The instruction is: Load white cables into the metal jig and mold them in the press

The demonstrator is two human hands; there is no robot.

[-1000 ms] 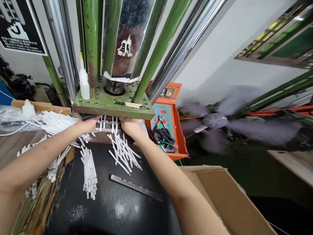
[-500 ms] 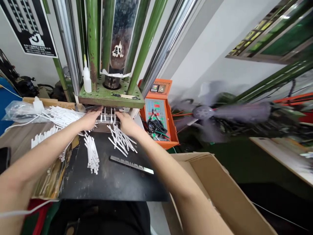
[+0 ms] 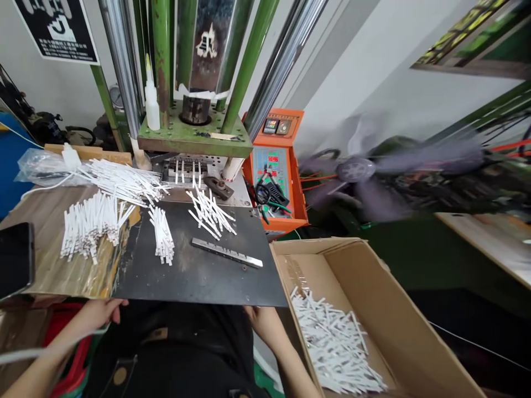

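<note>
My left hand (image 3: 102,313) is at the front edge of the black work plate (image 3: 207,284), left of my lap. Its fingers are curled, and whatever they may hold is hidden. My right hand (image 3: 263,321) reaches to the same edge further right, its fingers out of sight beneath the plate. Several white strips (image 3: 182,171) lie across a metal mould (image 3: 168,172) under the green press head (image 3: 194,141). Loose white strips form one bundle (image 3: 161,235) and one scattered pile (image 3: 211,213) on the plate, beside a notched metal bar (image 3: 226,253).
On the left are more strip piles (image 3: 93,221), a phone (image 3: 16,260) and a plastic bag (image 3: 43,166). At right stand an orange control box (image 3: 296,182), a spinning fan (image 3: 354,168) and a cardboard box (image 3: 373,293) with many strips. A white bottle (image 3: 152,108) stands on the press.
Both hands have left the mould under the press and come back to the plate's front edge. The view has shifted, and strips inside the cardboard box now show.
</note>
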